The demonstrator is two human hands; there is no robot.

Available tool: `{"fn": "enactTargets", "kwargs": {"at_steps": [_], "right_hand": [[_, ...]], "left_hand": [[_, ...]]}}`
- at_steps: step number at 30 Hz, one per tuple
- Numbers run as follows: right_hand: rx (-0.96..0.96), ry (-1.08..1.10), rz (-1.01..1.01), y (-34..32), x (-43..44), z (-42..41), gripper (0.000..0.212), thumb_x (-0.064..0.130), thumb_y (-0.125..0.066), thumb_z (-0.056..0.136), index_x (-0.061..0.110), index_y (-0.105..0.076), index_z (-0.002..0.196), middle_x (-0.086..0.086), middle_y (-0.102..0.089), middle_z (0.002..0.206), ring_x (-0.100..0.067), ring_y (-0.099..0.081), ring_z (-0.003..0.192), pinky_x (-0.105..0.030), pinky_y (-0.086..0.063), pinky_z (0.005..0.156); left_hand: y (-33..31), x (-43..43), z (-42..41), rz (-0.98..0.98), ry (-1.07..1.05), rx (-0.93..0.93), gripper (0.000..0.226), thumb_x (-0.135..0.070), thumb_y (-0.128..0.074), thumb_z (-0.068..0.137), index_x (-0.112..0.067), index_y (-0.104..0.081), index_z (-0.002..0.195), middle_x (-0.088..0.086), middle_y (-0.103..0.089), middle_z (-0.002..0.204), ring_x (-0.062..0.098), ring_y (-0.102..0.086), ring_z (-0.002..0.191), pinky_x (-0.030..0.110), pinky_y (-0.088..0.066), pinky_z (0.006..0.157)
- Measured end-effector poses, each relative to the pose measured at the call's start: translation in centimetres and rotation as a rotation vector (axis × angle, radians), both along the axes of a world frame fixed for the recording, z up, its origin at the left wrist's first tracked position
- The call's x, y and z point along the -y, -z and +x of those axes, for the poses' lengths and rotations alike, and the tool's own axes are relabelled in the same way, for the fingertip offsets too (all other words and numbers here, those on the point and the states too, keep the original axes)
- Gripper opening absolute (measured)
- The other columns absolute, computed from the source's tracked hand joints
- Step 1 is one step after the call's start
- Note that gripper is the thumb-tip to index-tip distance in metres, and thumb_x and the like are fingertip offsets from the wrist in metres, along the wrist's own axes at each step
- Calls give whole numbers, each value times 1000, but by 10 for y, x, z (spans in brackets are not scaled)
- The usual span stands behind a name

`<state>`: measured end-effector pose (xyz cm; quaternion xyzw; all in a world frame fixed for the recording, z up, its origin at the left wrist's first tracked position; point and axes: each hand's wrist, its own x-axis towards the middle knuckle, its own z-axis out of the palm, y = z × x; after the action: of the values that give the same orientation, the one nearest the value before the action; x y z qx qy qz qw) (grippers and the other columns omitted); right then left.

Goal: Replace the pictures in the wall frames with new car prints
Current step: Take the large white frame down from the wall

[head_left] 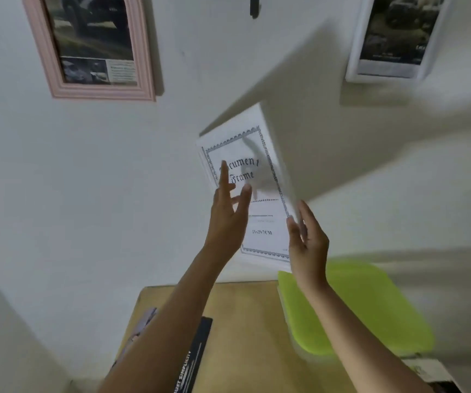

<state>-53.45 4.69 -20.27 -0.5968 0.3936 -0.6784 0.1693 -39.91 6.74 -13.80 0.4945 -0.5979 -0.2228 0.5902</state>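
Note:
A white frame (257, 154) with a "Document Frame" insert sheet is tilted in front of the wall, blurred by motion. My right hand (309, 242) grips its lower right edge. My left hand (227, 211) is spread with fingers apart against the frame's front, near the printed title. A pink frame (143, 52) hangs on the wall at upper left with a dark car picture in it. A white frame (356, 72) hangs at upper right, also showing a dark car print.
A black hook or nail (254, 7) sticks out of the wall between the hung frames. Below stands a wooden table (245, 336) with a lime-green lidded box (370, 307), a black printed sheet (194, 358) and a blurred pale object (140, 327) at its left edge.

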Motion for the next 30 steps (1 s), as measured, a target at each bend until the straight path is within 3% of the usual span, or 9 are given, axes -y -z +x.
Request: {"fn": "enactTargets", "kwargs": {"at_steps": [3, 8, 13, 17, 23, 25, 27, 30], "right_hand": [[-204, 107, -81, 35, -39, -8, 35, 12, -50, 92, 6, -54, 127, 8, -55, 121, 14, -50, 106, -5, -42, 86], [-376, 170, -136, 74, -92, -26, 34, 11, -49, 90, 11, -54, 123, -2, -67, 114, -14, -68, 88, -20, -50, 68], [-465, 138, -79, 93, -129, -26, 39, 7, -53, 87, 15, -55, 125, 2, -68, 111, -10, -64, 82, -23, -50, 58], [-456, 58, -7, 98, -148, -12, 40, 6, -57, 86, 16, -57, 125, 4, -67, 114, -10, -65, 84, -20, -49, 61], [-407, -181, 125, 101, -165, 16, 35, 16, -52, 92, 20, -55, 127, 10, -63, 119, -4, -62, 99, -17, -50, 78], [-298, -327, 274, 101, -169, 24, 30, 18, -51, 93, 20, -59, 123, 12, -64, 114, -2, -62, 99, -17, -50, 79], [-207, -384, 400, 102, -167, 30, 25, 16, -52, 93, 18, -64, 115, 9, -67, 107, -1, -63, 94, -17, -50, 75], [-101, -315, 539, 118, -150, 32, 23, 13, -53, 93, 17, -65, 111, 4, -68, 104, -4, -62, 90, -23, -48, 77]], "left_hand": [[7, -32, -34, 52, 44, -65, 73, -57, -41, 88, -49, 8, 142, 5, -37, 145, 14, -51, 118, 46, -46, 98], [45, -74, -57, 139, -6, -127, 91, -30, -58, 90, -44, 15, 142, 7, -41, 137, 23, -59, 110, 47, -52, 88], [70, -99, -57, 191, -129, -91, 94, -15, -53, 90, -38, 24, 141, 1, -50, 96, 30, -62, 87, 51, -53, 78], [78, -113, -40, 263, -141, -101, 91, -9, -46, 91, -32, 27, 140, 1, -46, 70, 29, -54, 69, 53, -54, 71], [93, -125, 4, 316, -116, -188, 88, -4, -41, 93, -34, 27, 140, 3, -44, 78, 26, -51, 75, 58, -52, 75], [102, -131, 26, 343, -59, -225, 86, -3, -41, 95, -36, 24, 141, 5, -50, 91, 26, -54, 80, 52, -54, 73], [111, -141, 47, 367, 20, -272, 84, -1, -40, 96, -36, 21, 142, 15, -54, 107, 24, -61, 78, 34, -58, 64], [129, -156, 72, 375, 37, -299, 80, 2, -39, 96, -30, 13, 146, 18, -56, 95, 30, -58, 74, 32, -55, 65]]}}
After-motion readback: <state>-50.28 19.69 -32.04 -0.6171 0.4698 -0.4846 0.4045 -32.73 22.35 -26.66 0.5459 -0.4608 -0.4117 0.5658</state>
